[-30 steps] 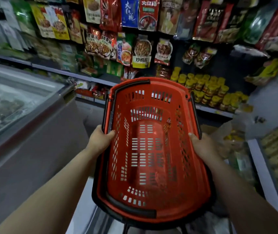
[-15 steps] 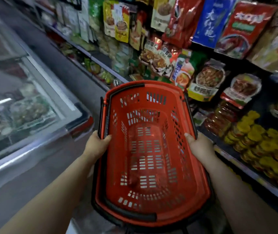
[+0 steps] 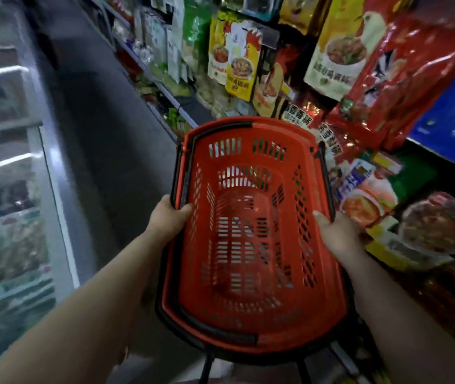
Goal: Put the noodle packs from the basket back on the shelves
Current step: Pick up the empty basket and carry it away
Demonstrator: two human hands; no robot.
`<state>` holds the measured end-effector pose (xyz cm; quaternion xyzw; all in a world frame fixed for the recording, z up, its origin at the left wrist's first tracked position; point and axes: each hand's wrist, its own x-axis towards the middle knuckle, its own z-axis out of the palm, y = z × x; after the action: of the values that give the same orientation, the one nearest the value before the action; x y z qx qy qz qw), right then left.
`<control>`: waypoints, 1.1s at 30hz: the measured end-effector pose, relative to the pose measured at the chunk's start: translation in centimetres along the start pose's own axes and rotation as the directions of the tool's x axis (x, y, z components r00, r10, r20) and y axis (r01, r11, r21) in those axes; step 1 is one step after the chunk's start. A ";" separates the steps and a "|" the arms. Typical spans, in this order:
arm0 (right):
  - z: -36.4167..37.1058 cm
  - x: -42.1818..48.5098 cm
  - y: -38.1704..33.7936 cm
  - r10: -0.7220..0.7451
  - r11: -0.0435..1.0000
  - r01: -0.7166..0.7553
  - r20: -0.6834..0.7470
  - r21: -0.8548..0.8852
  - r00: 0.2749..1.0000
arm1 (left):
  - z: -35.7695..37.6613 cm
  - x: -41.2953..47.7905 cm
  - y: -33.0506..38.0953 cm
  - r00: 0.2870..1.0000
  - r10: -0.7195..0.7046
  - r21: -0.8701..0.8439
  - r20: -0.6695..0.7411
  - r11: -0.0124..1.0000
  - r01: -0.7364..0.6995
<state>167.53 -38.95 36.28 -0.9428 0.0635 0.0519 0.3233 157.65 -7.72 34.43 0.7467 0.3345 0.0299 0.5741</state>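
Closest to me, both forearms reach forward. My left hand point(image 3: 169, 217) is curled over the left rim of the basket point(image 3: 251, 159), thumb inside. My right hand point(image 3: 337, 236) clamps the right rim, thumb on top and fingers hidden beneath. So both hands are gripping the basket, and neither is free to pick anything.

Looking into it, I see bare red slotted floor and walls, with no noodle packs that I can make out. By my reading the restocking is done, or close to it. The black handles point(image 3: 220, 128) lie folded flat along the rim.

Here's the relation that matters: the basket's long axis runs straight away from me, along the aisle point(image 3: 104, 134). The shelves point(image 3: 171, 98) sit on my right, so the right hand is the nearer one for any reach there.

Room is tight on that side. The basket's far right corner is just beside the hanging bags point(image 3: 403, 79), maybe brushing them, though I can't tell through the blur. The left is freer, with open floor between the basket and the freezer point(image 3: 13, 217).

Farther off, the shelves run on up the aisle, packed with hanging pouches. I can't tell which of them are noodles. If I swing the basket, I'd go left, away from the bags.
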 end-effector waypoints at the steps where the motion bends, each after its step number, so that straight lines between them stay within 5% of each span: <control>1: 1.0 2.4 -1.7 -0.017 1.000 0.018 0.025 -0.009 1.000 | -0.1 2.3 0.3 1.000 -0.024 -0.010 -0.020 1.000 0.023; 10: 10.3 24.5 -20.0 -0.209 0.978 0.205 0.226 0.041 0.952 | -5.4 21.9 7.9 0.944 -0.072 -0.008 -0.322 0.997 0.074; 18: 23.8 34.6 -35.2 -0.314 0.942 0.333 0.454 0.039 0.834 | -13.7 33.5 7.6 0.798 -0.229 0.005 -0.557 0.960 0.279; 23: 32.8 41.3 -47.2 -0.358 0.906 0.423 0.498 -0.020 0.790 | -20.0 45.2 6.4 0.777 -0.277 -0.079 -0.565 0.956 0.283; 29: 37.9 48.4 -60.5 -0.353 0.925 0.379 0.389 0.011 0.851 | -29.6 60.2 12.4 0.830 -0.160 -0.050 -0.534 0.986 0.158; 33: 41.0 51.7 -65.8 -0.289 0.945 0.327 0.394 -0.031 0.873 | -33.0 68.2 13.9 0.847 -0.186 -0.026 -0.499 0.980 0.199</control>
<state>226.33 33.36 36.58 -0.9267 -0.1545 0.1863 0.2875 202.76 54.71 34.73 0.6838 0.5448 0.1596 0.4584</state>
